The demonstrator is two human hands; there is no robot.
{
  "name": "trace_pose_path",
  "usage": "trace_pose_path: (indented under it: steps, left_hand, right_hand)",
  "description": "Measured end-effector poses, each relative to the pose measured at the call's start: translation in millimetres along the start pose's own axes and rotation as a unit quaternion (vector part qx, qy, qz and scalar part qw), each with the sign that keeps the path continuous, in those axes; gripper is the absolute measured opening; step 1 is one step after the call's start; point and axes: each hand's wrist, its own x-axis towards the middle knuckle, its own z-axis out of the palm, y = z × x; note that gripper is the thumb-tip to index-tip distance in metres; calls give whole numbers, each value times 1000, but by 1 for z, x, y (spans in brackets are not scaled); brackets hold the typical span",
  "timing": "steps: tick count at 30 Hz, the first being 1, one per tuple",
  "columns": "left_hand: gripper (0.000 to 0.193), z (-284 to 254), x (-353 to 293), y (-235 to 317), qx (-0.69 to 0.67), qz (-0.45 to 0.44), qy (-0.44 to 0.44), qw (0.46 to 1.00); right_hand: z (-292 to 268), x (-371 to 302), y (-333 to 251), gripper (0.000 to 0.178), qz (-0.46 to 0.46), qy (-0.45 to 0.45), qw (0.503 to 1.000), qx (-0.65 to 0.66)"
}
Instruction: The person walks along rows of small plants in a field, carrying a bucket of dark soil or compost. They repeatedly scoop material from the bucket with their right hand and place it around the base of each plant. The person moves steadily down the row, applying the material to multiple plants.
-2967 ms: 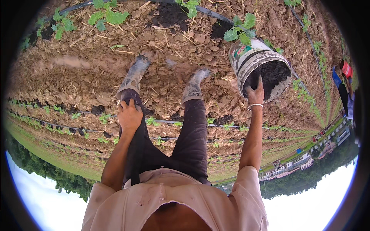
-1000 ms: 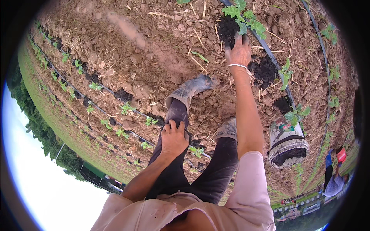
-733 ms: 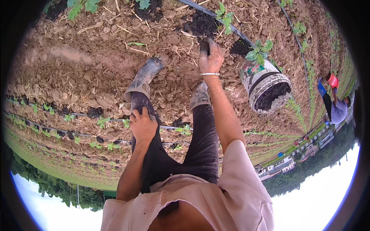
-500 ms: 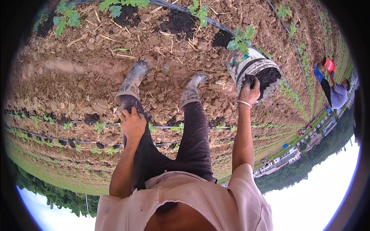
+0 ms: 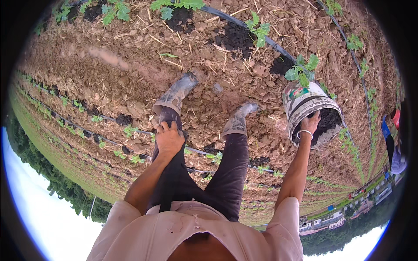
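At the right, a pale, dirt-smeared bucket (image 5: 291,102) lies tipped on the soil, its mouth toward me. Dark crumbly soil (image 5: 331,122) fills much of it. Through the mouth reaches my right hand (image 5: 311,123), a pale band at its wrist. Its fingertips are lost in the dark material, so their grip is hidden. My left hand (image 5: 170,139) rests on my left knee, fingers apart and bent over the dark trouser leg (image 5: 167,114), holding no object. A leafy green seedling (image 5: 302,69) stands just beyond the bucket.
A black drip hose (image 5: 230,18) crosses the far ground, past seedlings with dark soil patches (image 5: 237,37). My muddy boots (image 5: 180,89) stand on clods and straw. More hose and plant rows run behind my legs. Another person (image 5: 397,158) is at the far right edge.
My right hand has gone from the bucket's rim down into its mouth. The whole view has shifted and turned, carrying the bucket rightward in the picture. My left hand stays on the knee.
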Motion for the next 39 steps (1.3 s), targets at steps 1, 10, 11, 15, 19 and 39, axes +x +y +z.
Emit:
trace_pose_path:
  steps: [1,10,11,15,19,39]
  left_hand:
    - [31,11,-1,-3,-11,2,4,1000]
    - [39,18,-12,3,-22,-19,-51,998]
    - [39,17,-12,4,-18,-33,-54,998]
    - [40,5,-8,18,-16,-43,-75,996]
    - [43,4,-11,14,-11,-46,-84,995]
    - [37,-18,9,-50,-139,-41,-33,989]
  right_hand:
    - [-2,-2,-5,78,26,-19,999,-24]
    - [50,30,13,48,325,44,945,17]
    - [57,28,10,53,304,64,950,-14]
    - [63,37,50,56,248,91,963,-54]
    - [52,33,31,53,236,15,972,-1]
    - [-34,-44,-267,46,97,-232,706,662]
